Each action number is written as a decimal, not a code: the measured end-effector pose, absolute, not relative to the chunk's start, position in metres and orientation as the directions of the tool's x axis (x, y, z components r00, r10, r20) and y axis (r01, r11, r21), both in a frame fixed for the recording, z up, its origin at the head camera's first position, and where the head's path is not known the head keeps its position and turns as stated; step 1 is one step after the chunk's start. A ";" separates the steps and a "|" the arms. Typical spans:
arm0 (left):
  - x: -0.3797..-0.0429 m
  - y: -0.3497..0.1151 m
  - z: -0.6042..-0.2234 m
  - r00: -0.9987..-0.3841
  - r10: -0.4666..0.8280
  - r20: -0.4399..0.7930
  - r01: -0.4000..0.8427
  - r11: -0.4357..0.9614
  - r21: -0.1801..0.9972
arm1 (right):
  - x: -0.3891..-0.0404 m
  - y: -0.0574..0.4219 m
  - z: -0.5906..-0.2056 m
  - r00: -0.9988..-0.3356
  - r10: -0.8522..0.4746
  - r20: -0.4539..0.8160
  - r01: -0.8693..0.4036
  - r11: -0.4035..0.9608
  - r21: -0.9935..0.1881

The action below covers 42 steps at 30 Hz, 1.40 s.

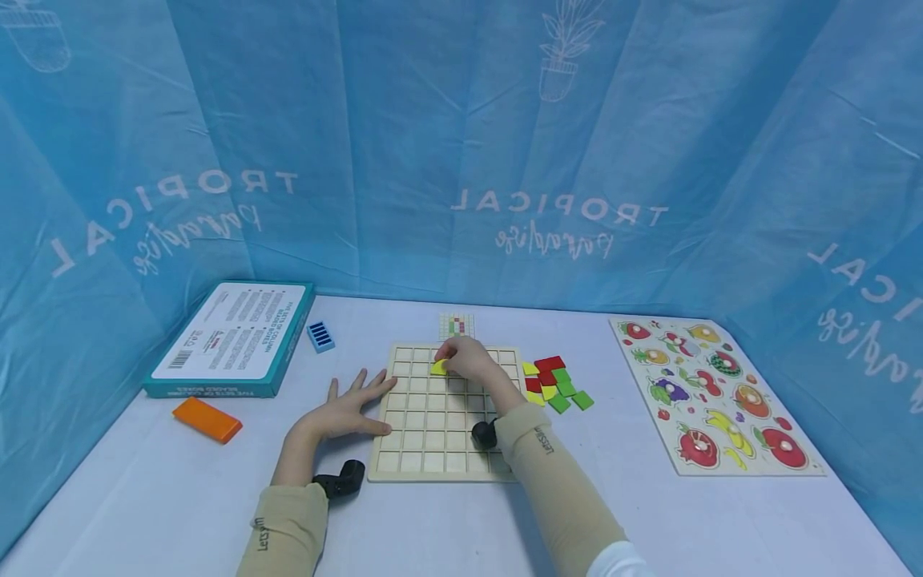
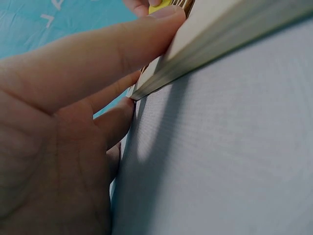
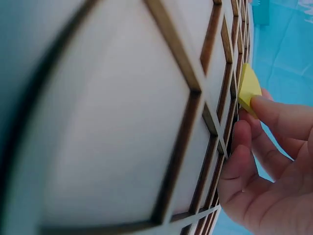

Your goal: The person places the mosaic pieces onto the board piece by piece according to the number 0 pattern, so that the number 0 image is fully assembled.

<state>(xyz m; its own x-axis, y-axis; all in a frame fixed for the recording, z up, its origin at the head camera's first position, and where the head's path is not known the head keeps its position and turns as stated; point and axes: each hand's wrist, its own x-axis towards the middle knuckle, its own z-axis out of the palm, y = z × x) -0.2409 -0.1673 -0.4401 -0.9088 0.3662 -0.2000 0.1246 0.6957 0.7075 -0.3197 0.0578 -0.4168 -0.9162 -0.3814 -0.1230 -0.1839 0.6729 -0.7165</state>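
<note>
A wooden grid board (image 1: 414, 441) lies on the white table in the middle of the head view. My right hand (image 1: 472, 361) is over its upper part, pinching a yellow square tile (image 3: 248, 87) between thumb and fingers. In the right wrist view the tile is tilted, its lower edge close to the grid's raised ridges. With fingers spread, my left hand (image 1: 348, 412) rests along the board's left side; the thumb (image 2: 168, 17) touches the frame. To the right of the board is a loose heap of red, yellow and green tiles (image 1: 559, 377).
Behind the board lies a small pattern card (image 1: 457, 326) with coloured squares. On the left are a teal box (image 1: 234, 336), a small blue block with dark bars (image 1: 320, 336) and an orange case (image 1: 207, 420). A fruit puzzle board (image 1: 710, 397) lies far right. Blue curtains (image 1: 404, 160) enclose the table.
</note>
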 end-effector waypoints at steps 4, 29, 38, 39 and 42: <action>-0.241 -0.167 -0.441 -0.909 0.366 -0.199 0.125 0.694 0.709 | -0.319 0.056 -0.415 -0.912 -0.387 -0.137 -0.195 0.702 -0.684; -0.239 -0.167 -0.438 -0.907 0.367 -0.205 0.117 0.689 0.715 | -0.322 0.054 -0.413 -0.908 -0.390 -0.155 -0.218 0.753 -0.621; -0.240 -0.167 -0.440 -0.910 0.361 -0.206 0.115 0.695 0.710 | -0.321 0.066 -0.410 -0.916 -0.384 -0.118 -0.214 0.716 -0.665; -0.240 -0.166 -0.440 -0.910 0.359 -0.206 0.113 0.695 0.710 | -0.320 0.068 -0.410 -0.916 -0.384 -0.113 -0.214 0.710 -0.671; -0.240 -0.166 -0.439 -0.911 0.355 -0.209 0.107 0.693 0.713 | -0.320 0.074 -0.411 -0.918 -0.382 -0.107 -0.210 0.699 -0.684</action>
